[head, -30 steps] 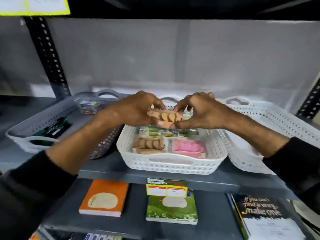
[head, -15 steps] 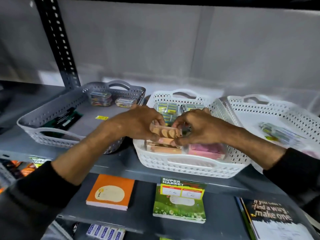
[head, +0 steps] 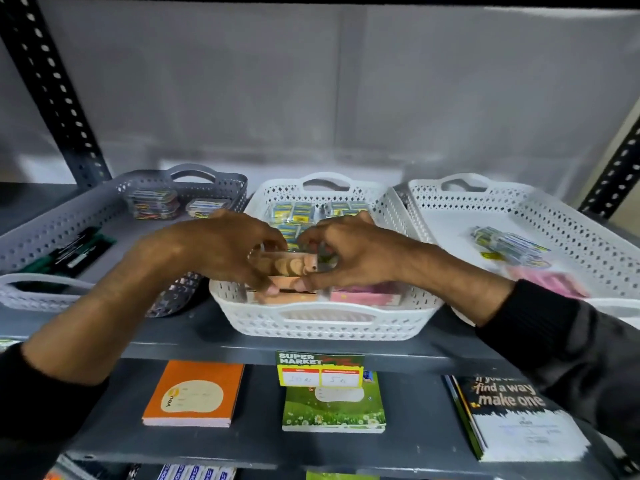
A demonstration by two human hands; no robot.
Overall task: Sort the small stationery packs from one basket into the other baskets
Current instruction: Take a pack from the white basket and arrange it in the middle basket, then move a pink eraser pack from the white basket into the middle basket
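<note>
Both hands pinch 1 tan pack [head: 289, 266], left hand [head: 221, 244] at 9 o'clock, right hand [head: 349, 252] at 3, probably lying crosswise above the middle basket [head: 322, 322].

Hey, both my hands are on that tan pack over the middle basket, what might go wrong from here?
Only the fingertips of the left hand and right hand pinch the tan pack, so it might slip back into the middle white basket. That basket slightly overhangs the shelf edge; pressing on its front could tip it.
</note>
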